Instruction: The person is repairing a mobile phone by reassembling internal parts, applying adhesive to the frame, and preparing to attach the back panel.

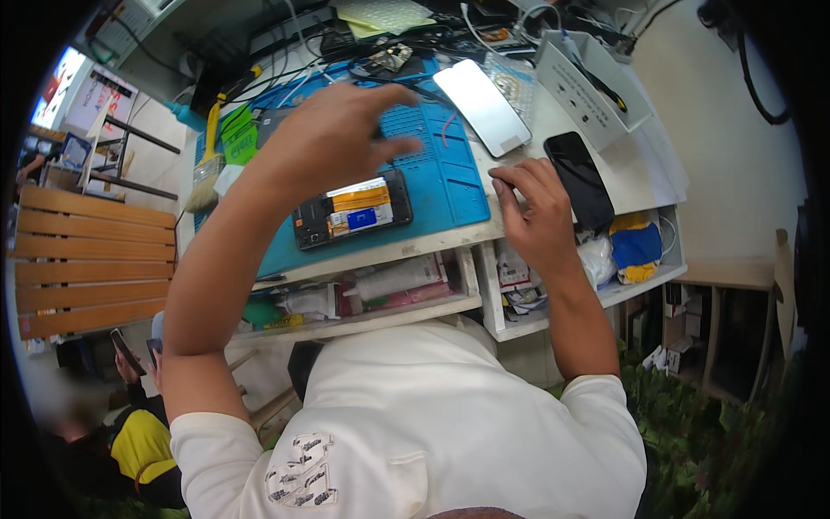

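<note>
Phone [367, 212]: one, insides bare, on one blue mat [467, 195].
Left hand [341, 125]: one, above mat, thumb and fingers spread apart.
Right hand [536, 203]: one, thumb near curled fingertips; cannot tell whether they pinch anything.
Pale panel [484, 108]: one, near right hand.
Drawers [389, 317]: two, pulled out.

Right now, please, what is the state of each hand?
Left hand: open, thumb and forefinger apart, above the blue mat.
Right hand: fingers curled; whether it holds something small cannot be told.
</note>
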A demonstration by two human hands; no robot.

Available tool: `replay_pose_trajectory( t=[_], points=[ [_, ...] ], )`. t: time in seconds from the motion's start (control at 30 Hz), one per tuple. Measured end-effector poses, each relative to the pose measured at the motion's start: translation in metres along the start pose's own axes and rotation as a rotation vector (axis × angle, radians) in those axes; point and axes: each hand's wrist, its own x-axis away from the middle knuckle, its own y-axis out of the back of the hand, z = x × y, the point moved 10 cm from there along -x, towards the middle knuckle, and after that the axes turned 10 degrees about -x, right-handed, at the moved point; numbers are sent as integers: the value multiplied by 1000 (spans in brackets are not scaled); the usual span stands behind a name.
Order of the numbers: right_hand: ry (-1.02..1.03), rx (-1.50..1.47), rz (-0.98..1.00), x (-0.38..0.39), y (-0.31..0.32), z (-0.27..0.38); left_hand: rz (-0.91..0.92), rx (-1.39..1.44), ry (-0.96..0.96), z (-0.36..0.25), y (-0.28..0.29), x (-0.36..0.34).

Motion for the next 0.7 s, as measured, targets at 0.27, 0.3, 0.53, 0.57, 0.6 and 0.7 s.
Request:
replay_pose_trajectory(
  t=[0.27, 0.3, 0.53, 0.57, 0.6, 0.7],
  points=[
    [4, -29, -5, 4, 1, -1, -78, 394, 3, 26, -15, 10],
    [6, -40, -12, 4, 2, -1, -120, 540, 37, 36, -24, 12],
    [-4, -46, 11, 5, -2, -2, -422, 769, -66, -12, -44, 29],
    [-2, -38, 16, 5, -1, -2, -404, 703, -132, -31, -46, 26],
    [-3, -39, 16, 4, -1, -2, -398, 640, -175, -42, -48, 24],
    [-3, -39, 0, 4, 1, -2, -370, 545, -282, -65, -56, 20]
  ],
)
